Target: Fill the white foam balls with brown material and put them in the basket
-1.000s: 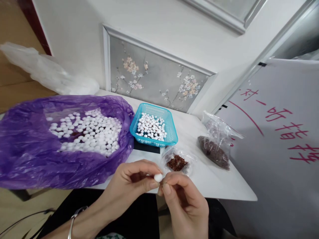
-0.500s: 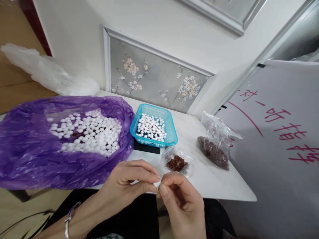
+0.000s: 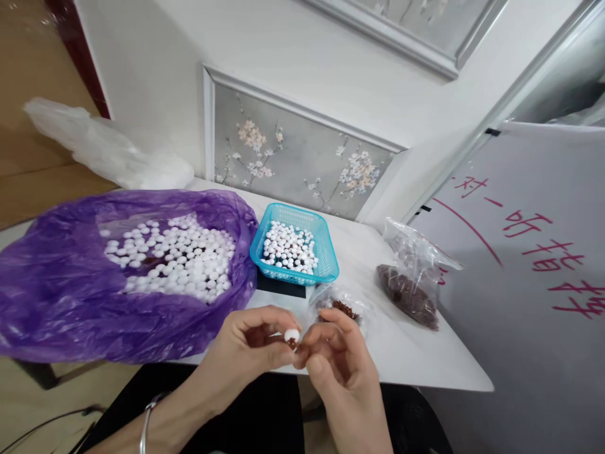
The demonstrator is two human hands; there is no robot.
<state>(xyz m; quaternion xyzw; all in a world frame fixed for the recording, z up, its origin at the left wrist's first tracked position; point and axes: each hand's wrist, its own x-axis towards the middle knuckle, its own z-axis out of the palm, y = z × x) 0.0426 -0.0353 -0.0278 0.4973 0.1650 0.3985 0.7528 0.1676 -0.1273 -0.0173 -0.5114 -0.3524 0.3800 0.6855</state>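
Observation:
My left hand [image 3: 255, 343] pinches a small white ball [image 3: 292, 335] between thumb and fingers, above the table's front edge. The ball's lower side shows reddish-brown bits. Close on its right is my right hand [image 3: 338, 362], fingers loosely curled and apart from the thumb; whether a fingertip touches the ball cannot be made out. Just behind the right fingers lies a clear plastic bag [image 3: 321, 296] with reddish-brown shreds [image 3: 345, 308], partly hidden by that hand. Behind the hands stands a blue plastic basket [image 3: 329, 252] holding many white balls [image 3: 288, 246].
A purple plastic bag [image 3: 57, 271] full of white balls covers the table's left side. A clear bag of brown material [image 3: 409, 296] lies at right, beside a whiteboard [image 3: 510, 252] with red writing. A dark flat object [image 3: 281, 287] sits under the basket. Framed floral pictures [image 3: 293, 151] stand behind.
My right fingers have spread from their pinch at the ball. The ball has turned in my left fingers, so its reddish-brown underside shows. The view has shifted slightly.

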